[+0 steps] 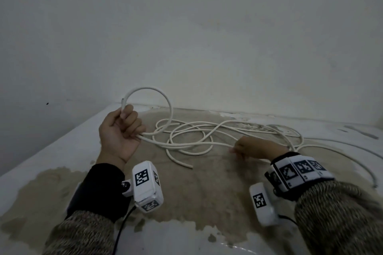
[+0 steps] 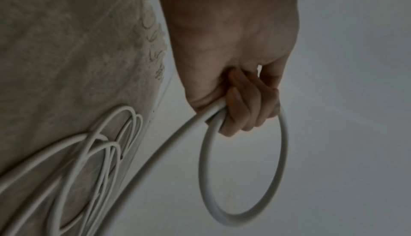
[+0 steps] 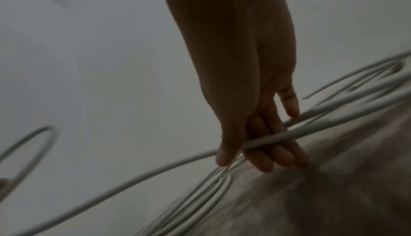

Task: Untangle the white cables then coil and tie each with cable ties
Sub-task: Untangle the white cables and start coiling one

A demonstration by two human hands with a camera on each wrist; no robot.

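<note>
Several loops of white cable (image 1: 194,141) lie tangled on the table (image 1: 62,147). My left hand (image 1: 122,130) is raised at the left and grips one cable, holding a single round loop (image 1: 166,97) upright above the pile. In the left wrist view the curled fingers (image 2: 244,109) close round two passes of that loop (image 2: 283,152). My right hand (image 1: 255,147) is low over the tangle at the right. Its thumb (image 3: 224,155) pinches a cable strand (image 3: 315,129) against the fingers (image 3: 280,157). I see no cable ties.
The table top is white with a large worn tan patch (image 1: 196,192). A wall (image 1: 207,37) rises right behind it. One loose cable end (image 1: 189,166) points toward me; another strand (image 1: 352,163) trails off to the right edge.
</note>
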